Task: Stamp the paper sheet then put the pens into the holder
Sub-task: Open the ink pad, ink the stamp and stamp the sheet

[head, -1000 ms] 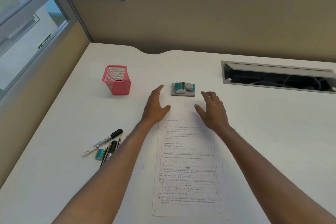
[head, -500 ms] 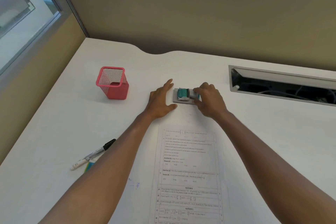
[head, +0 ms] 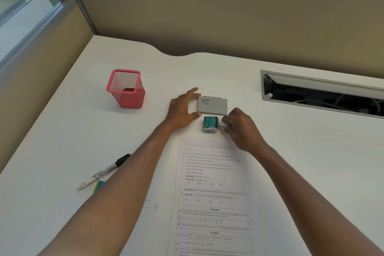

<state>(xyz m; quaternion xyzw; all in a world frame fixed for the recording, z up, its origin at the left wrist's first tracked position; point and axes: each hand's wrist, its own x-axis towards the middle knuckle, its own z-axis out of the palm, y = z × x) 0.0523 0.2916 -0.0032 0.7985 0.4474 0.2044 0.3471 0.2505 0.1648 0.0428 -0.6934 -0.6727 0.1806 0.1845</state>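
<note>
Head view: one grey ink pad [head: 212, 106] lies on the white desk [head: 291, 151], its left end clasped between the thumb and fingers of the left hand [head: 180, 110]. The right hand [head: 239, 129] pinches the one green stamp [head: 210, 123], just nearer than the pad and beyond the single paper sheet [head: 214, 193]. One pink mesh holder [head: 126, 89] stands to the left. One marker pen [head: 104, 172] lies near the left forearm, beside one half-hidden teal item [head: 99, 185].

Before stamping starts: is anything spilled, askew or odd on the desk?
Only faint bluish smudges on the desk left of the paper sheet, like stray ink. The holder stands upright; nothing else stands out.
</note>
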